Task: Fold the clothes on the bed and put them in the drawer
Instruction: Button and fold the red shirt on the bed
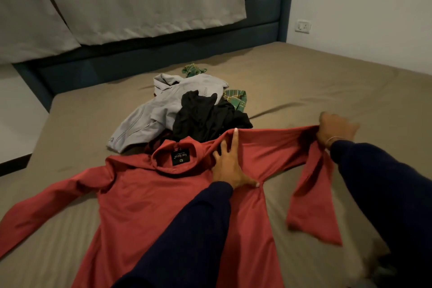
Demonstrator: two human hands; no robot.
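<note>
On bed (pixel 304 82), one red shirt (pixel 145 194), left hand (pixel 230 168) flat, right hand (pixel 334 130) gripping sleeve (pixel 313 194), seemingly three more garments (pixel 187 107)

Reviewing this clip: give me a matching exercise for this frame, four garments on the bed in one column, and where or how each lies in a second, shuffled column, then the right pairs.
Column 1
1. red shirt
2. grey shirt
3. black garment
4. green checked garment

Column 2
A. mostly hidden beneath the pile, showing at its far and right edges
B. spread flat nearest the camera, left hand pressing it, right hand gripping one sleeve
C. crumpled on top of the pile, at its right side
D. on the pile's left side, collar toward the headboard

Pairs: 1-B, 2-D, 3-C, 4-A
</note>
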